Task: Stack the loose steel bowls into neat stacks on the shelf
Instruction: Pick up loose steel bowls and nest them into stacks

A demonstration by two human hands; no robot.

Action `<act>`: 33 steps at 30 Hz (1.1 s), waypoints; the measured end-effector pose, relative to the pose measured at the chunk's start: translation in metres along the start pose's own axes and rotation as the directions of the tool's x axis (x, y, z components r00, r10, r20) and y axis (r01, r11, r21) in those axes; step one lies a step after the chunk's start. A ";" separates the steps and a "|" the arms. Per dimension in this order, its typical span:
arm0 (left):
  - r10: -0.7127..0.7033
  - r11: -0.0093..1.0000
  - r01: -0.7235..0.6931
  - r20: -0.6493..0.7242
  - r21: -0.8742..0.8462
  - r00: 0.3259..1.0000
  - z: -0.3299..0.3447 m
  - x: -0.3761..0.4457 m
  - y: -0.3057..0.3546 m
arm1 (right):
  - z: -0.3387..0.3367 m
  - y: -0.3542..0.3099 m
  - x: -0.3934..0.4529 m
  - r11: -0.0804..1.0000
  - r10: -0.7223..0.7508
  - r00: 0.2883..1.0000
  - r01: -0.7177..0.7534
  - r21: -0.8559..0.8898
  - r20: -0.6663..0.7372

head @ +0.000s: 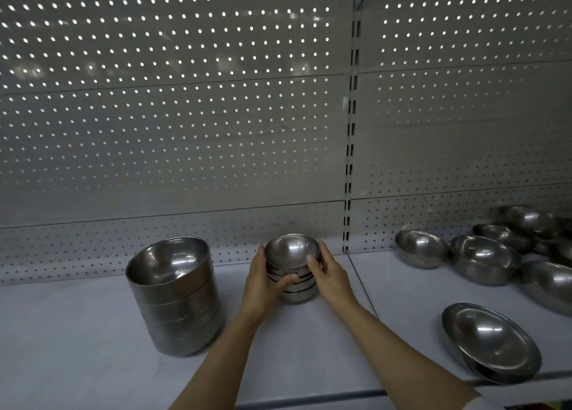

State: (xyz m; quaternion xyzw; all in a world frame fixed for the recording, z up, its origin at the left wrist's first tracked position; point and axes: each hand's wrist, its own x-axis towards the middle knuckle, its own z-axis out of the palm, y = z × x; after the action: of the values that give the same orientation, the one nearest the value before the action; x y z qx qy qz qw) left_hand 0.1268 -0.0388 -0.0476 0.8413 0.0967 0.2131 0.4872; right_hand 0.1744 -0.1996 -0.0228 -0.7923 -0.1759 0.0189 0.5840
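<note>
Stacks of steel bowls (175, 295): 2. Loose bowls (421, 248) at right: at least 6, far ones indistinct. Hands (263, 281): 2.

steel bowls (422, 248): shiny silver-grey. small stack (294, 281): dark stripes between rims. shelf (93, 332): pale grey-white. perforated back panel (185, 115): grey, regular dot grid.

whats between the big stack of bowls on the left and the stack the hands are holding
In the head view, only the left hand and bare shelf lie between the big stack and the small stack, which both hands grip; the right hand is beyond.
</note>
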 end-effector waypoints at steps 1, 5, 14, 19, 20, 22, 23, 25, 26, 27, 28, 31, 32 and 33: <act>0.005 1.000 -0.005 -0.005 -0.017 1.000 0.001 0.000 -0.001 | 0.001 0.002 -0.001 1.000 -0.007 1.000 0.007 0.018 0.008; 0.014 0.998 -0.017 -0.045 -0.067 0.999 0.004 -0.002 0.000 | 0.004 0.007 -0.002 0.997 -0.015 1.000 0.016 0.080 -0.017; 0.072 0.997 -0.072 -0.012 -0.027 0.997 -0.001 0.001 0.000 | 0.007 0.008 -0.004 0.997 -0.029 0.998 0.032 0.064 -0.049; 0.074 0.997 -0.075 0.033 0.028 0.997 -0.009 0.000 0.020 | -0.008 0.003 -0.008 0.999 -0.028 0.995 0.024 -0.042 -0.093; 0.082 0.996 -0.084 0.044 0.044 0.996 -0.009 0.000 0.026 | -0.015 0.003 -0.008 0.996 -0.027 0.994 0.018 -0.088 -0.105; 0.122 0.985 -0.128 0.058 0.114 0.991 -0.008 0.000 0.041 | -0.033 0.003 -0.008 0.980 -0.044 0.991 0.018 -0.196 -0.128; 0.162 0.970 -0.170 0.063 0.174 0.985 -0.006 -0.001 0.049 | -0.043 0.003 -0.010 0.966 -0.060 0.989 0.022 -0.256 -0.139; 0.271 0.915 -0.289 0.105 0.281 0.957 0.002 -0.001 0.066 | -0.064 0.003 -0.016 0.926 -0.098 0.983 0.033 -0.377 -0.157; 0.321 0.889 -0.351 0.145 0.294 0.936 0.008 -0.002 0.074 | -0.075 0.004 -0.020 0.903 -0.111 0.980 0.030 -0.429 -0.165; 0.361 0.867 -0.405 0.192 0.292 0.912 0.014 -0.003 0.082 | -0.086 0.004 -0.026 0.880 -0.119 0.978 0.024 -0.474 -0.171; 0.390 0.847 -0.448 0.240 0.284 0.889 0.021 -0.005 0.088 | -0.097 0.006 -0.033 0.859 -0.122 0.977 0.015 -0.512 -0.176; 0.421 0.801 -0.533 0.377 0.273 0.825 0.046 -0.013 0.100 | -0.127 0.010 -0.056 0.800 -0.124 0.972 -0.022 -0.600 -0.200; 0.421 0.792 -0.549 0.415 0.265 0.807 0.056 -0.017 0.103 | -0.137 0.011 -0.065 0.786 -0.122 0.969 -0.038 -0.618 -0.215; 0.418 0.788 -0.561 0.449 0.253 0.790 0.066 -0.021 0.107 | -0.146 0.013 -0.073 0.773 -0.117 0.967 -0.055 -0.633 -0.227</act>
State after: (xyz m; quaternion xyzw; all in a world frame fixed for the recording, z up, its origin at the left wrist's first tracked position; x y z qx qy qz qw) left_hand 0.1328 -0.1518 0.0100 0.9379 -0.1839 0.1494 0.2535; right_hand 0.1435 -0.3594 -0.0016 -0.9352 -0.1088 -0.1525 0.3006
